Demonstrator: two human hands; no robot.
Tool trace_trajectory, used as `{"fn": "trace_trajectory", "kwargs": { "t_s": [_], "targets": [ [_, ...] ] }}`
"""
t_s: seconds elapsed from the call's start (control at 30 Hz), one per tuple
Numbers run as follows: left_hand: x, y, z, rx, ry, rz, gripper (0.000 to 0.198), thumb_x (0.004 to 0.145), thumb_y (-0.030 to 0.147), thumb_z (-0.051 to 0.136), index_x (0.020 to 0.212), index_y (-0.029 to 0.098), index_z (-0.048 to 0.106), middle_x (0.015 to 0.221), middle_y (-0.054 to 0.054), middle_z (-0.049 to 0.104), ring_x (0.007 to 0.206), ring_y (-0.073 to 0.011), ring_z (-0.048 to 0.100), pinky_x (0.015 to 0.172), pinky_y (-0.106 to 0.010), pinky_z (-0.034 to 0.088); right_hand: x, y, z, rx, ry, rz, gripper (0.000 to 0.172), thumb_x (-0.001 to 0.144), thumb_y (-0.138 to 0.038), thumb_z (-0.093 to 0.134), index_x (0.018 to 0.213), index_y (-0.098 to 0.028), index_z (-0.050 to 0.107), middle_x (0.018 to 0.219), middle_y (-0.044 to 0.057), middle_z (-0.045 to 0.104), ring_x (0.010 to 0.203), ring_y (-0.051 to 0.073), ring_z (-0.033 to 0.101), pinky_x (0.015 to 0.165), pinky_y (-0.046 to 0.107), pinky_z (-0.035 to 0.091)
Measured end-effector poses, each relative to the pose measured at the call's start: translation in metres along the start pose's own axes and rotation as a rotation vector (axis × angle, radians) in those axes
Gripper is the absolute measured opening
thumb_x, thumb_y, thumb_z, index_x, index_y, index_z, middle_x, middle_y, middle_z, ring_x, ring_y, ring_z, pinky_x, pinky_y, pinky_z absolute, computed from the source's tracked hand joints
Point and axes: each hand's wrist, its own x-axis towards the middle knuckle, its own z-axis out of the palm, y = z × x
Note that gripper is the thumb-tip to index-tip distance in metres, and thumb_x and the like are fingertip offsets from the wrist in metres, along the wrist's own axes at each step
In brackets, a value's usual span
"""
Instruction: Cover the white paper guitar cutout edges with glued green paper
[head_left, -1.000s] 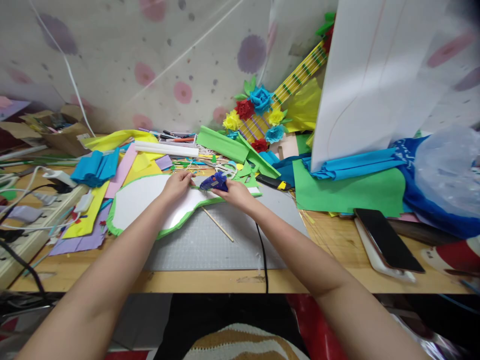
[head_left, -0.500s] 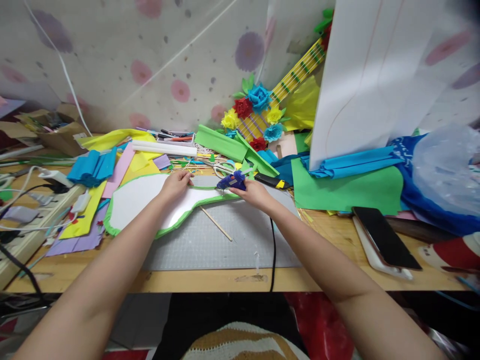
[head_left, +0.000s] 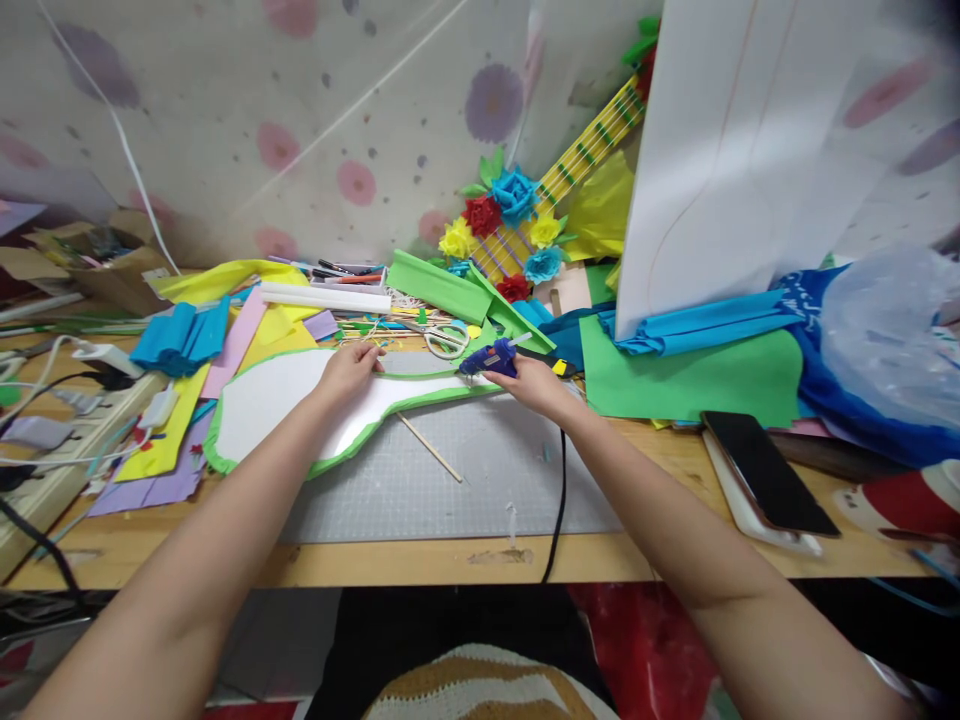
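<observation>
A white guitar-shaped cutout (head_left: 285, 405) with a green edge strip lies on the grey cutting mat (head_left: 450, 480). My left hand (head_left: 346, 368) presses its upper edge, fingers closed on the green strip. To the right, my right hand (head_left: 534, 382) grips a small blue glue gun (head_left: 489, 357), its nozzle pointing left at the cutout's neck. The gun's black cord (head_left: 559, 500) runs down over the mat and off the table's front edge.
Scissors (head_left: 442, 338), pens and coloured paper sheets crowd the back. A paper guitar with flowers (head_left: 525, 225) leans on the wall. A wooden stick (head_left: 431, 448) lies on the mat. A phone (head_left: 769, 472) rests at right, a power strip (head_left: 45, 470) at left.
My right hand has slid the glue gun rightward along the cutout's neck, and the cord followed. My left hand has stayed on the upper edge.
</observation>
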Motion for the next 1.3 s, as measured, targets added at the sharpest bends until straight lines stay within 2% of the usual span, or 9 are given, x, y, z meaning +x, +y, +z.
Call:
{"fn": "trace_trajectory", "kwargs": {
  "t_s": [0.2,0.6,0.87,1.3],
  "targets": [
    [0.002,-0.003,0.002,-0.01,-0.005,-0.007,0.03,0.083,0.035,0.042,0.088,0.019,0.067,0.072,-0.002,0.069,0.067,-0.0173,0.056,0.065,-0.027,0.038,0.0,0.012,-0.004,-0.034,0.003,0.05,0.043,0.084,-0.05,0.052,0.103,-0.013,0.062,0.101,0.015,0.068,0.094,0.027,0.063,0.073,0.029,0.045],
    [0.003,-0.003,0.001,-0.01,-0.002,-0.006,0.028,0.082,0.038,0.045,0.086,0.02,0.067,0.074,-0.002,0.069,0.072,-0.0192,0.059,0.069,-0.028,0.039,0.002,0.041,-0.017,-0.141,0.0,0.138,0.045,0.085,-0.052,0.048,0.101,-0.013,0.063,0.098,0.015,0.069,0.089,0.028,0.064,0.069,0.031,0.046],
    [0.002,-0.002,0.001,-0.018,0.005,-0.001,0.03,0.081,0.041,0.046,0.085,0.02,0.067,0.072,-0.002,0.069,0.07,-0.0189,0.058,0.068,-0.027,0.039,0.003,0.052,-0.025,-0.168,0.0,0.187,0.047,0.085,-0.053,0.048,0.104,-0.013,0.063,0.101,0.015,0.068,0.089,0.027,0.064,0.066,0.029,0.046],
    [0.001,-0.004,0.0,0.024,0.003,0.026,0.031,0.082,0.039,0.042,0.084,0.02,0.066,0.076,-0.003,0.069,0.074,-0.0205,0.059,0.072,-0.03,0.042,-0.006,0.061,-0.033,-0.1,0.035,0.238,0.05,0.084,-0.051,0.05,0.113,-0.012,0.06,0.109,0.017,0.066,0.099,0.029,0.062,0.075,0.031,0.045]
  ]
}}
